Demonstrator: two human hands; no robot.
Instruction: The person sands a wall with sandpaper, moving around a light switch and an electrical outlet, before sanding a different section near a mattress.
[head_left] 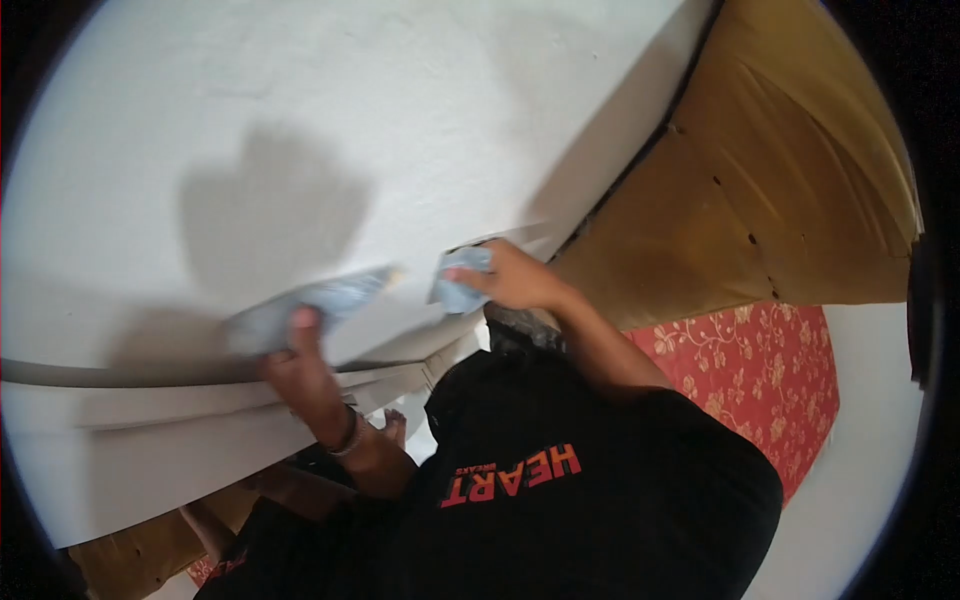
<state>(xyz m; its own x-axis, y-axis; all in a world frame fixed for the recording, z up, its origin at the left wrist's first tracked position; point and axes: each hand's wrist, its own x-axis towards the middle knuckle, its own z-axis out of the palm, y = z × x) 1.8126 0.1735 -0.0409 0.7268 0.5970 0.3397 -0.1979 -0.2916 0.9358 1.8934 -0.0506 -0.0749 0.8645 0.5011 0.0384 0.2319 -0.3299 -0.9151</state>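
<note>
My left hand (303, 375) is closed around a wide, flat putty blade (345, 305), its thumb pressed on the face. The blade is bluish grey, blurred, and held close over the white wall surface (420, 130). To its right, my right hand (520, 275) grips a smaller scraper (463, 280) with a pale blue body and a dark straight edge. That edge lies right by the white surface. Fingers of both hands are partly hidden behind what they hold.
Mustard-brown cloth (740, 170) hangs along the right, bordering a dark edge line. Below it is a red floral-patterned surface (740, 360). A white ledge (180, 410) runs along the lower left. Shadows of hand and tool fall on the white surface.
</note>
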